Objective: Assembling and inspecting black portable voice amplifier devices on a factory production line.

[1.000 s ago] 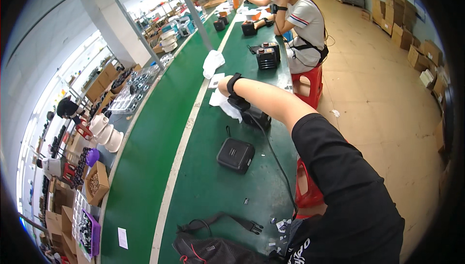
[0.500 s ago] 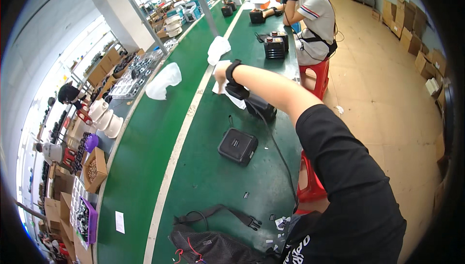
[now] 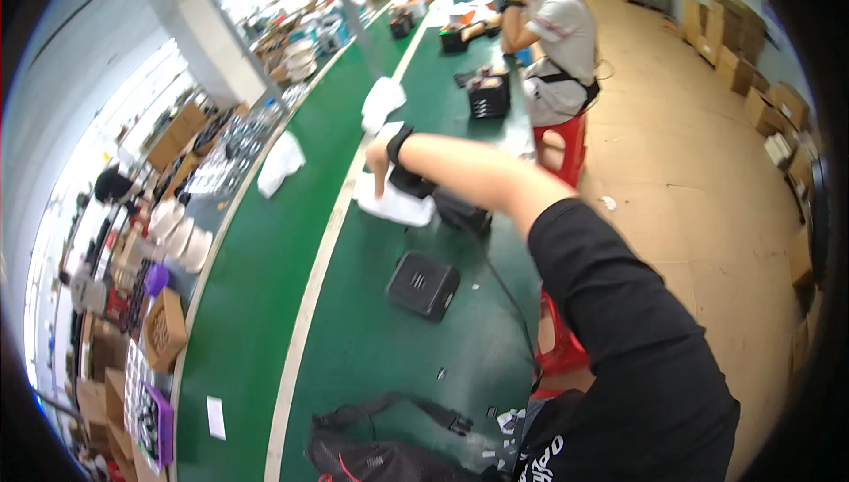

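White sheet lay flat on the green surface, right under your right hand, whose fingers hung loosely open, holding nothing; left hand was out of view. You'd have done best pinching one edge, clear of the black box

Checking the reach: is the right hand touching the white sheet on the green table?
Cannot tell. In the head view the right hand hangs fingers-down at the white sheet's far edge, but blur hides any contact or gap.
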A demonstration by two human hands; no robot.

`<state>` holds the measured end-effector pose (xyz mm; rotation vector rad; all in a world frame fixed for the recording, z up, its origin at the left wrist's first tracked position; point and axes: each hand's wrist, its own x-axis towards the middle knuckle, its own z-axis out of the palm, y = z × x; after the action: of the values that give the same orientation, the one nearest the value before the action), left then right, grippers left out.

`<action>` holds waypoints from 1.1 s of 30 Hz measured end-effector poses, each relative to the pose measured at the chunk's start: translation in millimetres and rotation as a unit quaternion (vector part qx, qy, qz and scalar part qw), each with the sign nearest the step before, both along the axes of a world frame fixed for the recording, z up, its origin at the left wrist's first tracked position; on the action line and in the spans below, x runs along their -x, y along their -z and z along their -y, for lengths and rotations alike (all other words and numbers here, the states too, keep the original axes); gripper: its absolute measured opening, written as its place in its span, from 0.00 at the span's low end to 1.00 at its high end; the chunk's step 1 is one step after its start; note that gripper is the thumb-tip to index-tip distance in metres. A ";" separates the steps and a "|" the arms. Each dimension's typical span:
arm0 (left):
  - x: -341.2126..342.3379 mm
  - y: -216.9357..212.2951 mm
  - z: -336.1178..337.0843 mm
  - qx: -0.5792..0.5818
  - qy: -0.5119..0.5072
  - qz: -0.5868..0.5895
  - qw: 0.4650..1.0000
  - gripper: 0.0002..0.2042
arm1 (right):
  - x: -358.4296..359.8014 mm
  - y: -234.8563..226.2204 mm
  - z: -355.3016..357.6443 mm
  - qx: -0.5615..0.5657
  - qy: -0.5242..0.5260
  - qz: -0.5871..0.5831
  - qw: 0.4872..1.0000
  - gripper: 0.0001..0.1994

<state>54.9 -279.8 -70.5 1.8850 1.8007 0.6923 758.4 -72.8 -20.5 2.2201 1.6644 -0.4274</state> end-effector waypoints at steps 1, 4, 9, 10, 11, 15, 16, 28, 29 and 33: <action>17.9 7.4 2.4 -0.050 -0.027 -0.020 0.998 0.10 | 28.7 8.4 -28.5 -0.008 0.028 0.003 1.000 0.52; 8.5 46.8 -26.8 -0.046 0.031 -0.003 0.998 0.10 | 31.9 48.5 -24.9 0.151 0.102 -0.059 0.982 0.44; 14.7 54.7 -64.7 0.068 0.118 0.056 0.989 0.10 | 45.8 62.6 -42.2 0.072 0.065 0.021 0.995 0.21; 12.1 56.0 -73.1 0.095 0.149 0.071 0.982 0.10 | 31.7 73.7 -28.7 -0.097 0.125 -0.040 0.987 0.21; 9.3 59.4 -83.2 0.123 0.177 0.083 0.973 0.10 | 18.7 80.9 -16.3 -0.263 0.176 -0.098 0.944 0.22; 41.0 45.9 -95.7 0.212 0.147 0.105 0.960 0.11 | 110.0 24.1 -62.6 -0.640 0.163 -0.434 0.613 0.38; 38.8 47.5 -94.1 0.250 0.171 0.116 0.946 0.11 | 78.0 22.4 -50.3 -0.718 0.144 -0.333 0.594 0.37; -6.9 -3.5 -21.7 -0.079 0.037 0.030 0.996 0.10 | 33.5 47.9 1.3 -0.185 0.144 0.018 0.972 0.20; -2.6 -13.9 -23.9 -0.013 0.081 0.029 0.996 0.10 | 37.3 44.8 -2.6 -0.170 0.125 0.029 0.977 0.19; 3.3 -51.2 -27.1 0.215 0.212 0.056 0.952 0.09 | -34.5 70.1 10.6 0.028 0.318 0.145 0.936 0.20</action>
<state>51.6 -252.7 -19.4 1.7974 1.2795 0.2212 792.9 -83.4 -90.5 2.5895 0.7516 -0.2673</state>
